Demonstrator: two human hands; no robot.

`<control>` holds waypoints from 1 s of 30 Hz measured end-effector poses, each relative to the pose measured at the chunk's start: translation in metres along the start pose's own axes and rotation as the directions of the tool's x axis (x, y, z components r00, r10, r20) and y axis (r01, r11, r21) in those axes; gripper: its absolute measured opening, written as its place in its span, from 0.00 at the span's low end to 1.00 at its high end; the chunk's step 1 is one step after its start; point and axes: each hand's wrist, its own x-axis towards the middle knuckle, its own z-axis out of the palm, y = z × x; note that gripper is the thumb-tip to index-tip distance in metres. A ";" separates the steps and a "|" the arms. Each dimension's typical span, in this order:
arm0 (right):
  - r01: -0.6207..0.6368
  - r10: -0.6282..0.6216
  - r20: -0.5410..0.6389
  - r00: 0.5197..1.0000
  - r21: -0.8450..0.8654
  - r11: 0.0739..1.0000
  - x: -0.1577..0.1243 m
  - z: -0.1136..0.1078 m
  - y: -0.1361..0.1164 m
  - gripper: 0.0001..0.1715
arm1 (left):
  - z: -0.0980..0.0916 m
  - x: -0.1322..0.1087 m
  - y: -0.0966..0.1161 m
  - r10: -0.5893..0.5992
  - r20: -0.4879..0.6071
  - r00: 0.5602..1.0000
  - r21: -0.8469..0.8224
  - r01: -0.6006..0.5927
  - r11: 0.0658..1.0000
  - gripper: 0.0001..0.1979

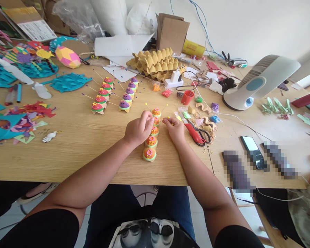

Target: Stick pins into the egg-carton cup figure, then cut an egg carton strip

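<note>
An orange egg-carton caterpillar made of several painted domes lies on the wooden table in front of me. My left hand is closed in a pinch against its upper segments, beside the head dome with thin yellow-tipped pins. My right hand sits just right of the caterpillar, its fingers pinched on a thin yellow-tipped pin. Two more caterpillars stand farther back: a red and green one and a purple one.
Red-handled scissors lie right of my right hand. A red cup, small clay bags, egg carton pieces, a white fan, a phone, paper scraps and a cardboard box crowd the table.
</note>
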 end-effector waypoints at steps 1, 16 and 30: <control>0.000 0.000 -0.003 1.000 0.002 1.000 0.000 0.000 0.000 0.10 | 0.000 0.000 0.000 -0.001 -0.003 1.000 0.001 0.001 1.000 0.20; 0.032 -0.034 -0.014 0.999 -0.098 0.995 0.001 -0.003 0.000 0.17 | 0.000 -0.001 -0.003 -0.010 -0.044 0.999 -0.011 0.010 1.000 0.21; 0.047 -0.045 0.014 0.999 -0.132 0.990 0.000 -0.004 0.000 0.15 | -0.001 0.000 -0.003 -0.010 -0.043 0.999 -0.004 0.010 1.000 0.21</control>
